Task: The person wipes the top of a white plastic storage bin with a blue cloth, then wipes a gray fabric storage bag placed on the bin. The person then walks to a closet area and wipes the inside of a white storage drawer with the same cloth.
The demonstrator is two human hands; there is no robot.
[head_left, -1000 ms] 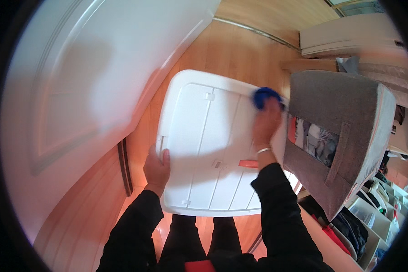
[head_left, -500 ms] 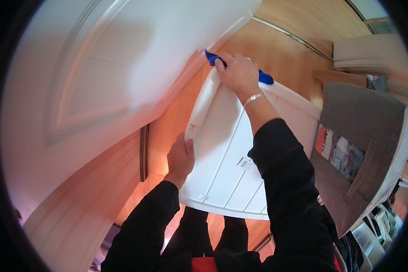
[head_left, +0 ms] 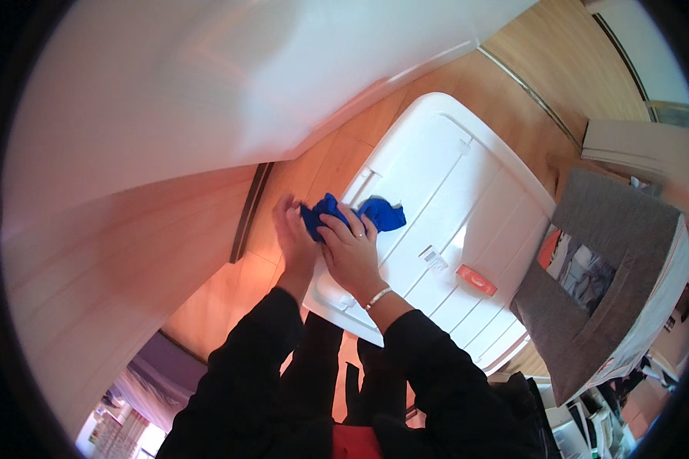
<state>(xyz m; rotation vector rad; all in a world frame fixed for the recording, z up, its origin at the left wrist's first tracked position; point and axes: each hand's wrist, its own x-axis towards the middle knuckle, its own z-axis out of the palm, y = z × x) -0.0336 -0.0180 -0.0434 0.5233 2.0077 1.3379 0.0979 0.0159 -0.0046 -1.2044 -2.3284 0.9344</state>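
Note:
A large white plastic lid (head_left: 436, 183), with shallow ribs and rounded corners, slants across the middle of the view. Bunched under the fingers of my right hand (head_left: 352, 256) is a blue cloth (head_left: 380, 214), pressed along the lid's left edge. My left hand (head_left: 292, 239) is just beside it at that same edge, fingers stretched out and the cloth's end close to them. Part of the left palm and thumb is hidden. On the lid are a small white label (head_left: 433, 258) and an orange-red label (head_left: 476, 280).
A grey fabric storage box (head_left: 628, 222) with a window showing folded things stands close on the right. A white panel (head_left: 283, 76) rises on the left, above a pale wooden surface (head_left: 130, 252). Wooden flooring (head_left: 344, 145) shows between. Assorted items lie at lower right.
My right hand has brought the blue cloth from the lid's far edge toward me and left, beside my left hand. The lid has shifted and turned; its orange-red label now shows.

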